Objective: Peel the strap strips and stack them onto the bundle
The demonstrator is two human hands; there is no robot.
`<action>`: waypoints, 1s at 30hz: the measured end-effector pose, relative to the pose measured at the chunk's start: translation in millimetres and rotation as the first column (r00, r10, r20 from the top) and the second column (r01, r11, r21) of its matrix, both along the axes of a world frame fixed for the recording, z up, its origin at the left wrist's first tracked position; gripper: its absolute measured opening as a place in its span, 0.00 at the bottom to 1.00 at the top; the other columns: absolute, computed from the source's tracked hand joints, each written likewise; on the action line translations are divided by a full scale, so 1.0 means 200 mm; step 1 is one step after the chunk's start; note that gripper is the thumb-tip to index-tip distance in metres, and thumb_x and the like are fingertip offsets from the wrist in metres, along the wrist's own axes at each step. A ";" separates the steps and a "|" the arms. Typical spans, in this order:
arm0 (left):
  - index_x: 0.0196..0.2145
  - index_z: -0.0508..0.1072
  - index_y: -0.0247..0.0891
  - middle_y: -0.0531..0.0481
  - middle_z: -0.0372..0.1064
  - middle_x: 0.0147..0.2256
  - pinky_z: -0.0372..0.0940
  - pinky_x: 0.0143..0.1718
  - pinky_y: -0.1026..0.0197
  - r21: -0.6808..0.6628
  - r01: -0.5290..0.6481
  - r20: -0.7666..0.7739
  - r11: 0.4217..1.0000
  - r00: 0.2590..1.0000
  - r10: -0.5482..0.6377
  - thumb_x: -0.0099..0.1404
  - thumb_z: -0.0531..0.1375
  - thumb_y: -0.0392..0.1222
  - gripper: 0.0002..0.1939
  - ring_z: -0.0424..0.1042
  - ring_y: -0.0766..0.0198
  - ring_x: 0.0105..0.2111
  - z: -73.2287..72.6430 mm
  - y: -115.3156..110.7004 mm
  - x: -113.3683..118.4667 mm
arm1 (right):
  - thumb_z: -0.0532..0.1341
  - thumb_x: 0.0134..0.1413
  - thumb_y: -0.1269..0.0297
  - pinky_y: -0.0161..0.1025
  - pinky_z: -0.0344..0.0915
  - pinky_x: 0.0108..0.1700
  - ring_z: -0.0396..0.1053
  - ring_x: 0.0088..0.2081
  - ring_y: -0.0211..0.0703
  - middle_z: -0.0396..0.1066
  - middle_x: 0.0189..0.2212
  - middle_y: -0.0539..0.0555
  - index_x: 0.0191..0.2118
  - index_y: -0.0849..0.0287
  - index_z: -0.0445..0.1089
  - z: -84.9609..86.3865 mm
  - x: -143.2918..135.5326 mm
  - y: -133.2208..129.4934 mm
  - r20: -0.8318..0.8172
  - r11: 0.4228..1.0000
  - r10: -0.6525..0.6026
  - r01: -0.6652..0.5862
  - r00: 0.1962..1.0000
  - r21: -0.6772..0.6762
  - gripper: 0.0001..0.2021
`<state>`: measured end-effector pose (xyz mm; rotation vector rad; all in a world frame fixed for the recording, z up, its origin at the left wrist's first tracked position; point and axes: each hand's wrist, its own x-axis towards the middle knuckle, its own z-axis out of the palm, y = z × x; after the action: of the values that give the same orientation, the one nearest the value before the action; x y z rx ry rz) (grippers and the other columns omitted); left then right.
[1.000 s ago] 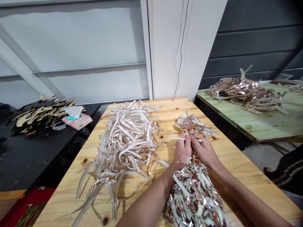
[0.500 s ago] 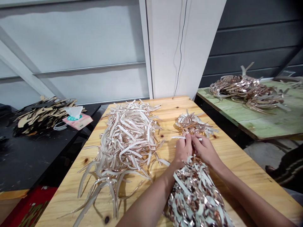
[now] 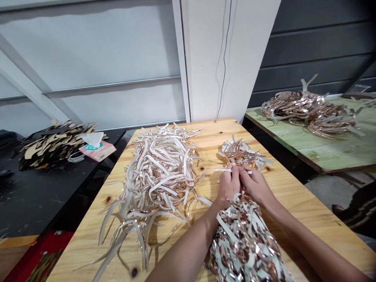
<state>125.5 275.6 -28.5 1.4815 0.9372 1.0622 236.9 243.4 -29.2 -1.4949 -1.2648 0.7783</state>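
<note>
My left hand (image 3: pixel 229 185) and my right hand (image 3: pixel 255 183) meet over the wooden table, fingertips pinched close together. A pale strip (image 3: pixel 221 170) runs through both pinches, its ends sticking out to either side. Just beyond my fingers lies a small pile of cut strips (image 3: pixel 242 153). Between my forearms rests a long bundle (image 3: pixel 246 243) covered in short shiny rose-gold and white strips, its far end beneath my wrists. What my fingertips do at the middle of the strip is hidden.
A large heap of long white and rose-gold strips (image 3: pixel 164 168) covers the left of the wooden table (image 3: pixel 211 133). On the black table (image 3: pixel 26 196) at left are beige-and-black pieces (image 3: pixel 53 147) and a pink tissue box (image 3: pixel 100 150). More shiny strips (image 3: pixel 305 111) lie on the green table (image 3: pixel 331 156) at right.
The view has shifted very slightly. Both hands stay together on the strip, with hardly any visible movement of the fingers.
</note>
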 end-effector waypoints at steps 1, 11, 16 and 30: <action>0.33 0.66 0.41 0.50 0.67 0.28 0.62 0.37 0.60 0.000 -0.004 -0.005 1.000 1.000 0.004 0.76 0.48 0.49 0.16 0.66 0.62 0.30 0.00 0.00 0.00 | 0.57 0.67 0.45 0.37 0.56 0.25 0.60 0.22 0.40 0.61 0.18 0.46 0.27 0.54 0.60 0.00 0.00 0.00 0.002 1.000 0.000 0.000 1.000 0.001 0.21; 0.34 0.69 0.41 0.45 0.72 0.32 0.65 0.43 0.59 0.000 -0.009 -0.024 1.000 1.000 0.009 0.76 0.47 0.48 0.16 0.70 0.59 0.34 0.00 0.00 0.00 | 0.58 0.66 0.47 0.38 0.58 0.26 0.62 0.24 0.42 0.64 0.20 0.48 0.28 0.54 0.63 0.00 0.01 0.00 0.044 1.000 -0.019 0.019 0.999 -0.011 0.19; 0.34 0.68 0.42 0.45 0.73 0.33 0.66 0.44 0.59 -0.007 -0.015 -0.046 1.000 0.999 0.014 0.76 0.48 0.48 0.15 0.72 0.59 0.36 0.01 0.00 0.00 | 0.57 0.66 0.48 0.38 0.57 0.26 0.62 0.24 0.42 0.65 0.20 0.47 0.28 0.54 0.63 0.02 -0.01 0.00 0.050 1.000 -0.029 0.029 0.998 0.001 0.19; 0.33 0.65 0.41 0.48 0.69 0.31 0.63 0.40 0.59 0.003 -0.008 -0.049 1.000 0.999 0.009 0.76 0.48 0.47 0.15 0.67 0.60 0.32 -0.02 0.01 0.01 | 0.60 0.64 0.48 0.38 0.56 0.27 0.61 0.25 0.42 0.69 0.24 0.50 0.29 0.56 0.67 0.05 -0.02 -0.01 0.030 0.999 -0.029 0.028 0.999 0.033 0.18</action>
<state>128.0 278.0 -32.7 1.5126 0.9778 1.0374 232.5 240.7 -19.1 -1.5000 -1.2706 0.7156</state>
